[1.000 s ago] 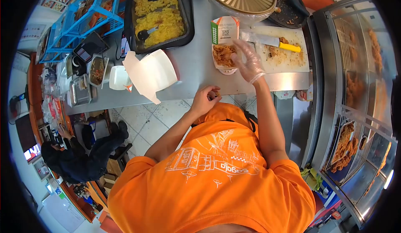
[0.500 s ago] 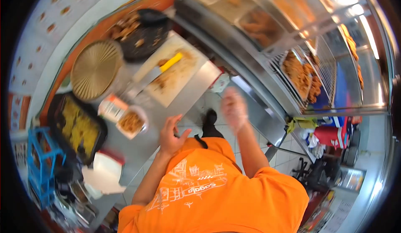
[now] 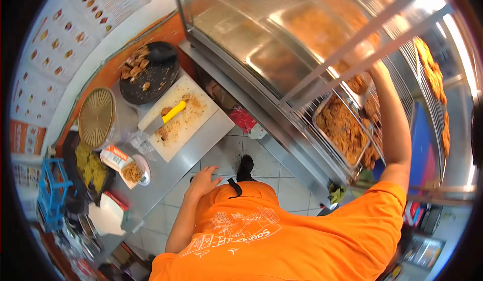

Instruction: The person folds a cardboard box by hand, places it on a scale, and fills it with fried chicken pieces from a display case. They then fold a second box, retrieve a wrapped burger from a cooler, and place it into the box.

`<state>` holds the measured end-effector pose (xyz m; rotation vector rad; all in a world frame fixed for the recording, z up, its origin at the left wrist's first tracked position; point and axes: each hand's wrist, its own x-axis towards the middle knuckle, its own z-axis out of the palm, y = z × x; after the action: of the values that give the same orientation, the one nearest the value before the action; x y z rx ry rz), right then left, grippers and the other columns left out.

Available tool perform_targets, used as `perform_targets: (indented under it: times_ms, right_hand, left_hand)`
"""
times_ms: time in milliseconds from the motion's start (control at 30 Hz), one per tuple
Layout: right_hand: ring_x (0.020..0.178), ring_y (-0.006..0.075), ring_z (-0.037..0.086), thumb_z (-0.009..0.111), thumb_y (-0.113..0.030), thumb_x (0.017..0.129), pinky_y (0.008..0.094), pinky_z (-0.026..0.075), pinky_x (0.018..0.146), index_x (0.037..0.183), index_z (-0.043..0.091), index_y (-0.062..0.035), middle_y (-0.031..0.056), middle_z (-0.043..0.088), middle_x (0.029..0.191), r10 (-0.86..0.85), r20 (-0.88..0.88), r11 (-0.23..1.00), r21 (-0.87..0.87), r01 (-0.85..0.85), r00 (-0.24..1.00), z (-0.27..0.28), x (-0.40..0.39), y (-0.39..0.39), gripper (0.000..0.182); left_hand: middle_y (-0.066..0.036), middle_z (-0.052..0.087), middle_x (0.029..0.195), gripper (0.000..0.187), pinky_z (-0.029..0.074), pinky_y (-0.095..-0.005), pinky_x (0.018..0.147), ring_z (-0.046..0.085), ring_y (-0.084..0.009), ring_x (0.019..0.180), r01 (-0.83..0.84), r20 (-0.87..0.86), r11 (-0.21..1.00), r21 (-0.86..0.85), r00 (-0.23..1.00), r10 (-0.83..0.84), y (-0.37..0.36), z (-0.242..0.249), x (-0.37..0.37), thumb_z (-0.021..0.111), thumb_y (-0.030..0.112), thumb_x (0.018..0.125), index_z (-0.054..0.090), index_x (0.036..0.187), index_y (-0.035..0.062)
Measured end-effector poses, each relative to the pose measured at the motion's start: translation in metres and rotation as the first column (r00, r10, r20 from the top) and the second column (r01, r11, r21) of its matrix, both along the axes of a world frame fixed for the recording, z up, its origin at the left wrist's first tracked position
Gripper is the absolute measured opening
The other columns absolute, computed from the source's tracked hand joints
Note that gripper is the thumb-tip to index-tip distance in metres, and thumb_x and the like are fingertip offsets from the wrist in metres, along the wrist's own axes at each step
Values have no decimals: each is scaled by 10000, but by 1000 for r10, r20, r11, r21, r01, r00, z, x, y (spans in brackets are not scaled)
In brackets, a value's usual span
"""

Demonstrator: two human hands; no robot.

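Steel counter (image 3: 201, 147) lies beside the open left hand (image 3: 203, 180); right hand (image 3: 371, 74), grip hidden, reaches the fried-food tray (image 3: 342, 130).

1. The right hand (image 3: 373, 68) reaches into the display case (image 3: 261, 44); slanted metal bars (image 3: 352, 44) cross close beside it, and trays of fried food (image 3: 342, 127) fill the shelf below.
2. The left hand (image 3: 204, 180) hangs just off the counter's (image 3: 201, 140) near edge, over bare floor.
3. The counter's near edge strip lies bare beside the cutting board (image 3: 183, 122).
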<state>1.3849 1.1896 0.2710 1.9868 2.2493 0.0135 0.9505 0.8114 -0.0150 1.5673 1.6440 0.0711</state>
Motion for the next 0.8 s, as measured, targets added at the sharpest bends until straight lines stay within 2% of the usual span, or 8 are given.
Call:
perform_targets:
  times_ms: [67,233,367,400,433,500,633,800]
  right_hand:
    - [943,206,627,520,-276,937,330,470,846,1110,631,-6,147,680,998,55,-15,998,-37,-56,998,-11,7,20,339]
    - [903,192,618,527,-286,938,319,473,814,1113,632,-8,132,674,971,179,-108,978,-86,-188,978,-20,21,53,345]
    - [872,181,612,532,-294,939,311,476,788,1114,633,-8,119,669,951,276,-215,950,-84,-300,937,-27,56,86,350]
    - [864,179,610,533,-296,940,309,476,781,1115,633,-9,116,668,945,290,-235,945,-86,-317,928,-30,60,100,351]
    - [856,176,608,535,-298,940,307,477,775,1115,634,-9,113,666,940,296,-240,942,-87,-325,924,-35,65,111,352]
    - [840,171,605,537,-302,940,303,478,762,1116,634,-9,107,664,930,273,-238,952,-73,-298,932,-35,68,125,355]
    - [809,160,598,543,-310,941,294,481,736,1118,635,-10,95,659,909,192,-246,979,-15,-202,950,-24,81,131,360]
    - [769,146,590,549,-319,942,284,484,703,1120,636,-11,79,653,883,130,-325,990,87,-108,937,-13,89,124,366]
  left_hand:
    - [-183,577,1265,509,475,-415,944,586,-352,1121,-157,119,987,27,981,152,-2,3,8,669,331,866,552,1294,79]
    - [-180,609,1212,491,494,-397,911,613,-333,1071,-492,130,870,-36,861,493,-54,-25,1,680,319,862,566,1265,64]
    - [-190,660,1134,511,493,-444,902,618,-365,1051,-576,-87,818,-12,815,573,-137,-85,-2,663,402,845,607,1206,45]
    - [-246,633,1154,514,479,-454,918,592,-410,1081,-580,-144,810,-90,812,565,-154,-88,0,621,461,869,626,1150,31]
    - [-241,625,1189,563,476,-452,929,583,-401,1114,-572,-203,779,-256,820,535,-166,-106,-1,596,512,868,632,1167,36]
    - [-212,653,1145,548,468,-455,949,594,-385,1108,-664,-157,728,-170,747,645,-181,-105,3,578,487,886,604,1226,58]
    - [-201,644,1169,507,463,-416,961,590,-356,1118,-882,7,447,-149,451,892,-185,-97,14,639,419,870,598,1229,63]
    - [-188,667,1100,502,477,-404,936,617,-344,1070,-866,17,484,-121,486,874,-189,-107,17,636,419,876,596,1232,67]
